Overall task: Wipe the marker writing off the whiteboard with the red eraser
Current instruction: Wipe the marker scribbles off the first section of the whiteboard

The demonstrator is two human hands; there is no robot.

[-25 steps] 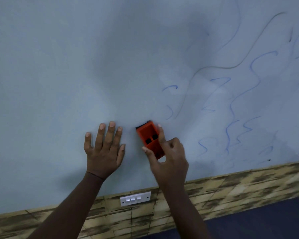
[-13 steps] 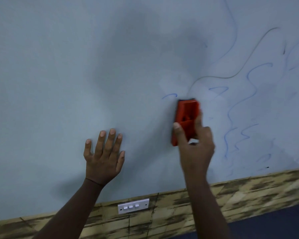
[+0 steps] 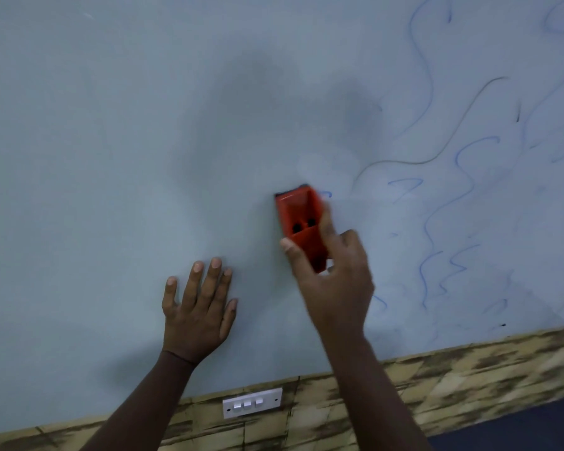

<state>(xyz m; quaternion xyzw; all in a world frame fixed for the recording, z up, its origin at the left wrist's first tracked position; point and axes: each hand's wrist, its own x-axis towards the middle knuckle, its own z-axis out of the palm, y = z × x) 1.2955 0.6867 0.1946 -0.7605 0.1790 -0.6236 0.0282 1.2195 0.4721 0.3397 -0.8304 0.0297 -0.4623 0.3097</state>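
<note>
The whiteboard (image 3: 118, 151) fills most of the view. Its left and middle look wiped, with grey smudges. Blue and dark marker squiggles (image 3: 443, 203) cover the right part. My right hand (image 3: 334, 281) grips the red eraser (image 3: 302, 222) between thumb and fingers and holds it flat against the board at the centre. A short blue stroke shows just right of the eraser's top. My left hand (image 3: 199, 310) lies flat on the board, fingers spread, below and left of the eraser.
A tan stone-pattern wall strip (image 3: 453, 382) runs under the board's lower edge. A white switch plate (image 3: 252, 402) sits on it below my hands. Dark floor (image 3: 534, 428) shows at the bottom right.
My right hand swept the eraser up and right across the board, then back left and slightly down to the centre. Some blue marks near the centre are gone. My left hand stayed pressed in place.
</note>
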